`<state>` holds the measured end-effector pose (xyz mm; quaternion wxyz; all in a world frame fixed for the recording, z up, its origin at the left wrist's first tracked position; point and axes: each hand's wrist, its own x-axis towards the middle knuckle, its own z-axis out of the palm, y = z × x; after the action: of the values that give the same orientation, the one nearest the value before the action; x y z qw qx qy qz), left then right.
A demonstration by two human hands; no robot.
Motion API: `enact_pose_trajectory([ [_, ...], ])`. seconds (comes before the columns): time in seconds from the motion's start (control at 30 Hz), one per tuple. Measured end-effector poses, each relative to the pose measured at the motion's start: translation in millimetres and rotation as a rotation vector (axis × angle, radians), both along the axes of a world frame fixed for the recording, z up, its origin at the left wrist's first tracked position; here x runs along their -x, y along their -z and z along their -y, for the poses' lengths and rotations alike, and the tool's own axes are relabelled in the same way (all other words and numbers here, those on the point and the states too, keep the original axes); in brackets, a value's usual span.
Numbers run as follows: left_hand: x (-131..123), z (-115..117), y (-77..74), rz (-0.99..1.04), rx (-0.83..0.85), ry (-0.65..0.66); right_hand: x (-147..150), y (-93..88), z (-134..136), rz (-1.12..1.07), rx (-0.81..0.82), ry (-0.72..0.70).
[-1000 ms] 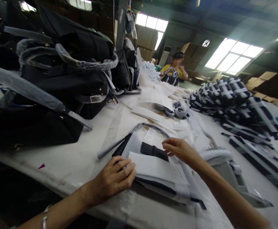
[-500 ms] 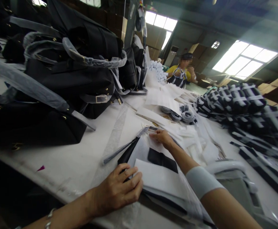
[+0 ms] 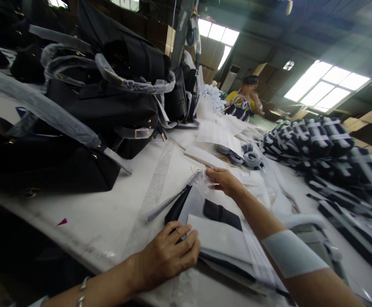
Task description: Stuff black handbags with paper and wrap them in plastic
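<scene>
A black bag lies before me on the white table, mostly covered by white wrapping sheets, with a black flap showing between them. My left hand grips the bag's near left edge, its fingers curled over the side. At the bag's far end my right hand is closed on the film-wrapped handle; its fingertips are partly hidden. A thin wrapped strap sticks out to the left of the bag.
Black bags with film-wrapped straps are piled at left. Coiled grey straps and white sheets lie beyond my right hand. Wrapped black bundles are stacked at right. A person in yellow handles a bag at the back.
My right hand has moved slightly right and up in view, drawing the handle with it. My left hand keeps its grip on the bag's edge. The whole view has shifted a little.
</scene>
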<state>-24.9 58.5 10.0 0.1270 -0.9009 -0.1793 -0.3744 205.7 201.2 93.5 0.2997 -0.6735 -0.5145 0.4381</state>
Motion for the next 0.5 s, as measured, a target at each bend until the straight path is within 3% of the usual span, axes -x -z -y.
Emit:
enact_pose_trajectory([
  [0.23, -5, 2, -1.3, -0.002, -0.012, -0.012, 19, -46.6, 58, 0.375, -0.016, -0.173],
  [0.37, -12, 3, 0.2, 0.018, -0.029, -0.028, 34, -51.2, 93, 0.486, -0.018, -0.263],
  [0.5, -14, 4, 4.8, 0.008, -0.043, -0.031, 28, -50.4, 112, 0.522, 0.080, -0.438],
])
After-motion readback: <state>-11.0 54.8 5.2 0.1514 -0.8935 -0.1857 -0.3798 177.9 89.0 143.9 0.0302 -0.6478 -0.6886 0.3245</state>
